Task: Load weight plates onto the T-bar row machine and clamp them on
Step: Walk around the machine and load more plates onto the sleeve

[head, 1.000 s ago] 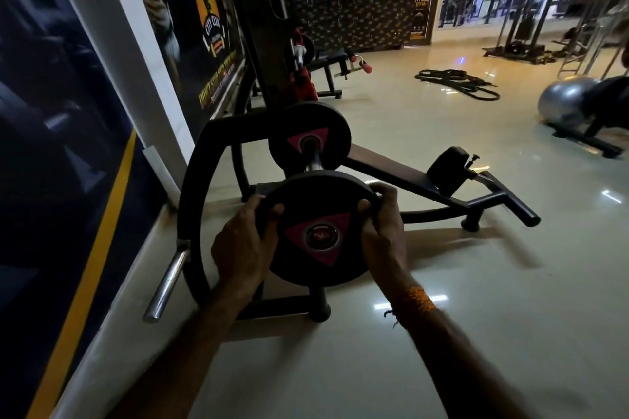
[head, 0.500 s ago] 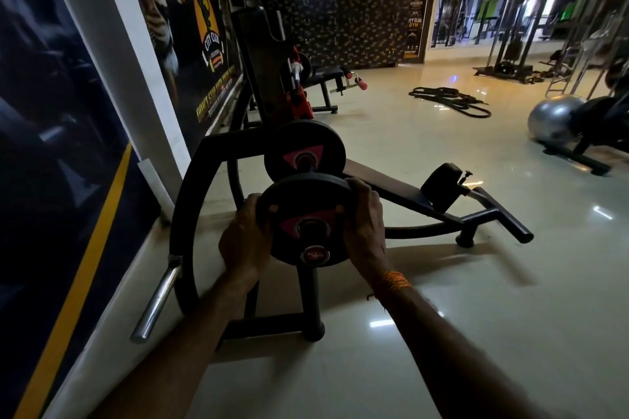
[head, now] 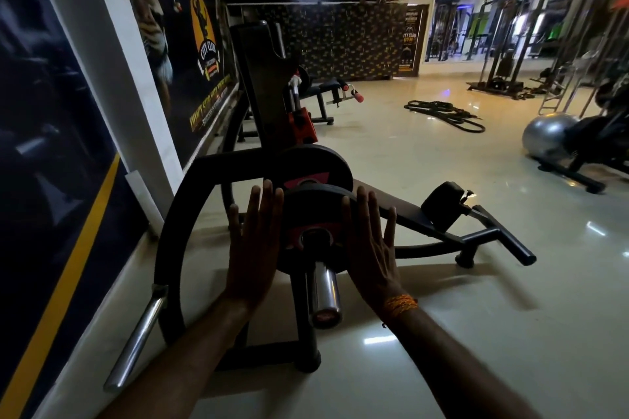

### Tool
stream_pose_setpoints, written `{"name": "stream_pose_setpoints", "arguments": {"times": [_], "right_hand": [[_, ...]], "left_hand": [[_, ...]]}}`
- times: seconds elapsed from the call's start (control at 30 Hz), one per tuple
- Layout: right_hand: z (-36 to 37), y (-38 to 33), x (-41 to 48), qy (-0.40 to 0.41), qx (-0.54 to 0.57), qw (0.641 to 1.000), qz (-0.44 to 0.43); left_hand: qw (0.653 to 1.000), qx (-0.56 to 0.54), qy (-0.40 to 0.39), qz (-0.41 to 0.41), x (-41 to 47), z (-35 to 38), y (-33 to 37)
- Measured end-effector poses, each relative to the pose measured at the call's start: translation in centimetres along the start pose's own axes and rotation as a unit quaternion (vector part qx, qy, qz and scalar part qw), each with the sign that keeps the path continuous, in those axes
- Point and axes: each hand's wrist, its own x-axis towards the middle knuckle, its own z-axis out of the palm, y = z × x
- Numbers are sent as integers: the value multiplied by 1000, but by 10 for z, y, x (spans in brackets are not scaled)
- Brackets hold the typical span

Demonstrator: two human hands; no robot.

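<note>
A black weight plate (head: pixel 315 214) with a red triangle mark sits on the chrome sleeve (head: pixel 325 292) of the T-bar row machine (head: pixel 218 173). A second, similar plate (head: pixel 316 163) sits further up the sleeve behind it. My left hand (head: pixel 253 245) lies flat against the near plate's left edge with its fingers spread. My right hand (head: pixel 371 241) lies flat against its right edge, fingers straight. Neither hand grips anything. The sleeve's bare end sticks out towards me. No clamp is in view.
The machine's curved black frame and a chrome handle (head: pixel 136 343) stand at the left by the wall. Its chest pad (head: pixel 442 204) and foot bar lie to the right. Battle ropes (head: pixel 446 114), a grey exercise ball (head: pixel 548 136) and other machines stand further off on the tiled floor.
The near plate has slid further up the sleeve towards the rear plate, leaving the chrome end bare. Both hands let go of the plate's rim and now rest flat against it.
</note>
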Motion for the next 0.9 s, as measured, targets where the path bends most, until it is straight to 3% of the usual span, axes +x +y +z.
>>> {"name": "stream_pose_setpoints", "arguments": {"times": [0.5, 0.77, 0.83, 0.9], "right_hand": [[83, 25, 95, -61, 19, 996, 56], [89, 30, 94, -61, 60, 995, 45], [86, 35, 94, -61, 84, 994, 32], [80, 41, 94, -53, 120, 991, 18]], "left_hand": [[999, 21, -22, -17, 87, 98, -35], [993, -84, -60, -51, 87, 106, -29], [982, -143, -91, -77, 91, 101, -27], [971, -204, -74, -97, 104, 95, -21]]}}
